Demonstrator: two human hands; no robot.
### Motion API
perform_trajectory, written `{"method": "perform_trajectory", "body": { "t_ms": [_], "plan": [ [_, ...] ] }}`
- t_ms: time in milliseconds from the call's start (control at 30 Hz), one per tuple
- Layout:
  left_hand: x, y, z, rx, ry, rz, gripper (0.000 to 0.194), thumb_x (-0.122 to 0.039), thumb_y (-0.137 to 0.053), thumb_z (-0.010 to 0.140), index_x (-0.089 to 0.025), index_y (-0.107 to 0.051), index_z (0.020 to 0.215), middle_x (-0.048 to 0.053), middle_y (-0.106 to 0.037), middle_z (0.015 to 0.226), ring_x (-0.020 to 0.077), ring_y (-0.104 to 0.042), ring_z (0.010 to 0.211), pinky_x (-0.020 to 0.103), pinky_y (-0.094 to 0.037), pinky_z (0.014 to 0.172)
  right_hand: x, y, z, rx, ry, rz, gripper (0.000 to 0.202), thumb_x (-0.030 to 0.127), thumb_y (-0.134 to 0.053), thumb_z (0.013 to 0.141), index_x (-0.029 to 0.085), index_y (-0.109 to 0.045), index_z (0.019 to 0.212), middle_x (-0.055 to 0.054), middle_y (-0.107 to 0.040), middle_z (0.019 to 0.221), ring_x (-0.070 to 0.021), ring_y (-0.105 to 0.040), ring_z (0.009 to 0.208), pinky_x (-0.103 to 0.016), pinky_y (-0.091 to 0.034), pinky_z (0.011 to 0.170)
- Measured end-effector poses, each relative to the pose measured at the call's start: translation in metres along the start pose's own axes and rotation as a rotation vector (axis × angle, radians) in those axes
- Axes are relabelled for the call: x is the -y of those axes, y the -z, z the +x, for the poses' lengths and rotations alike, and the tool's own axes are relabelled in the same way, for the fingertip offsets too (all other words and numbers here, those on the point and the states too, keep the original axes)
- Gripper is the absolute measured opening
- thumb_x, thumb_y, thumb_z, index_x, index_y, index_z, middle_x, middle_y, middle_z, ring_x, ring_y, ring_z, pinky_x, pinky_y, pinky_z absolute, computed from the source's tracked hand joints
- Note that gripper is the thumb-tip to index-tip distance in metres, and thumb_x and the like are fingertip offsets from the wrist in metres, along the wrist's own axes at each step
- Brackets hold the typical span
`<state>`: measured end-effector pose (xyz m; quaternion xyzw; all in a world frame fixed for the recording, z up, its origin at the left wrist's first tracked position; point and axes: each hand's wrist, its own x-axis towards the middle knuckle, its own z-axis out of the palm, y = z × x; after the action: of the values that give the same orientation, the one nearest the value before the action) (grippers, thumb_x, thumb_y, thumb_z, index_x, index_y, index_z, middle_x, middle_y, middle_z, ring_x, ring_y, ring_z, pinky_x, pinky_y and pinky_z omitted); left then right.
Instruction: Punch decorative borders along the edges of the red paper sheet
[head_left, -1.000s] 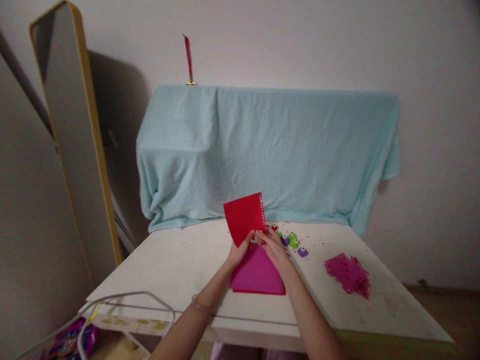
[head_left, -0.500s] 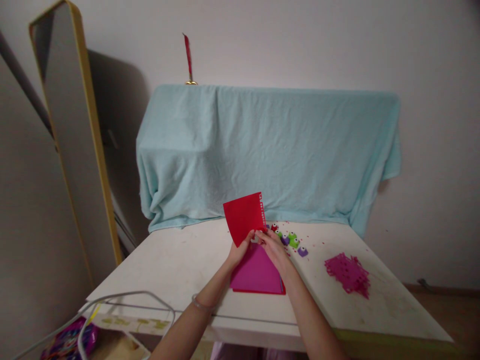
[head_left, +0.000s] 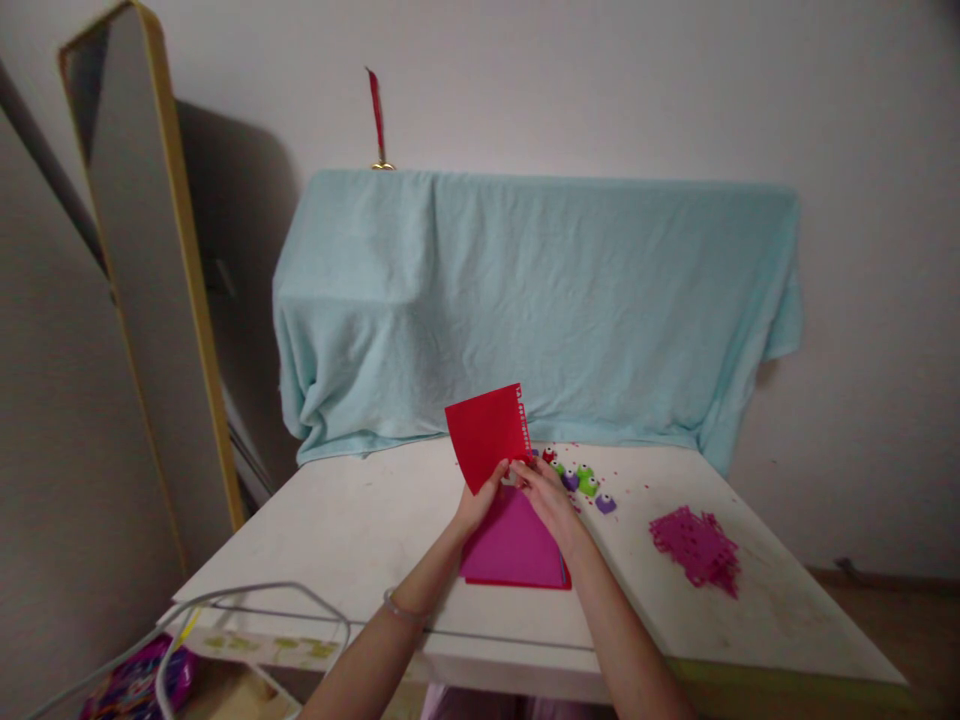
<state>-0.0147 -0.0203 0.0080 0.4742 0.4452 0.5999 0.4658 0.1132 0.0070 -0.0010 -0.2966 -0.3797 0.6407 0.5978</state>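
A red sheet [head_left: 487, 430] stands tilted above the table, a row of small holes along its right edge. My left hand [head_left: 484, 495] is closed on the lower part of this sheet. At its lower right corner, the fingers of my right hand [head_left: 541, 490] are pinched together against the edge; any small thing between the fingertips is too small to make out. Beneath my hands lies a magenta sheet [head_left: 510, 540] on a stack with another red sheet [head_left: 517, 583] sticking out below. Several small green, purple and red pieces with white eye-like dots [head_left: 587, 484] lie beside my right hand.
A heap of cut magenta scraps [head_left: 696, 548] lies on the right of the white table [head_left: 345, 540]. Tiny red bits are scattered near the small pieces. A light blue cloth [head_left: 540, 300] rises behind the table. A grey cable [head_left: 255, 588] loops at the front left, near a mirror [head_left: 142, 250].
The red sheet has shifted very slightly to the left. Both hands stay in nearly the same place with the same grip.
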Motion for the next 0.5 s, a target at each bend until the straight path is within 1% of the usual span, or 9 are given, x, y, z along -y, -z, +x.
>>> {"method": "perform_trajectory", "body": {
  "t_ms": [133,333,500],
  "plan": [
    [0.0015,0.0008,-0.0001,0.011,-0.018,0.04,0.04,-0.054,-0.058,0.077,-0.015,-0.057,0.071,0.001,-0.055,0.06,0.011,-0.048,0.052,0.024,-0.042,0.052,-0.002,0.0017,0.0004,0.012,0.002,0.015,0.032,0.026,-0.083,0.055,0.02,-0.061,0.079,0.002,-0.061,0.075,-0.0089,-0.05,0.058,-0.023,-0.037,0.054],
    [0.0029,0.0017,0.002,-0.006,-0.021,0.024,0.04,-0.054,-0.059,0.077,-0.015,-0.056,0.07,0.002,-0.056,0.062,0.0118,-0.05,0.053,0.026,-0.043,0.055,-0.0007,0.0017,0.0,0.032,-0.001,0.026,0.03,0.025,-0.082,0.058,0.019,-0.062,0.079,0.002,-0.061,0.074,-0.0082,-0.048,0.056,-0.023,-0.036,0.053],
    [0.009,0.0038,0.006,-0.054,-0.046,-0.026,0.04,-0.055,-0.06,0.076,-0.015,-0.056,0.071,0.002,-0.056,0.063,0.0115,-0.049,0.055,0.026,-0.044,0.059,-0.0005,0.0024,-0.0003,-0.006,-0.003,0.002,0.026,0.025,-0.082,0.057,0.019,-0.062,0.074,0.003,-0.061,0.068,-0.0085,-0.048,0.054,-0.023,-0.036,0.053]
  ]
}}
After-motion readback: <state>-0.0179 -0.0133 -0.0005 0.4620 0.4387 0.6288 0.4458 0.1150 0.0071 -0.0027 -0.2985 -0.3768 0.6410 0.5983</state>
